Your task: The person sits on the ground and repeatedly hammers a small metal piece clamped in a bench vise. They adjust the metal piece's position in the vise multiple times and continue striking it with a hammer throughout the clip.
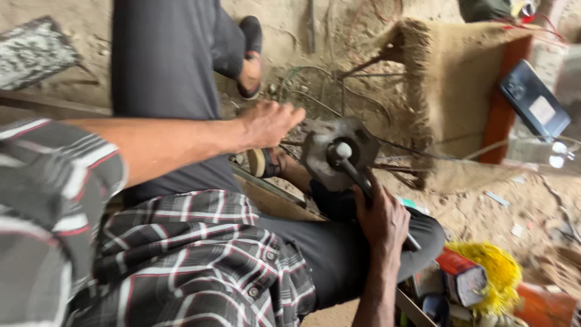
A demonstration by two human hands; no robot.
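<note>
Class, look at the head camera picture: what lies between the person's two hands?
In the head view, a grey metal plate with a ball-ended rod lies between the left hand and the right hand, which grips the rod.

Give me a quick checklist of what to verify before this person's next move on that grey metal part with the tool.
1. Left hand steadies the metal part: ok, it rests at the part's left edge.
2. Right hand grips the tool handle: ok.
3. Tool tip seated in the part's centre: cannot tell, the view is blurred.
4. Loose wires clear of the part: not ok, they run beside it.
5. Phone out of the way: ok, it lies off to the right.
</note>
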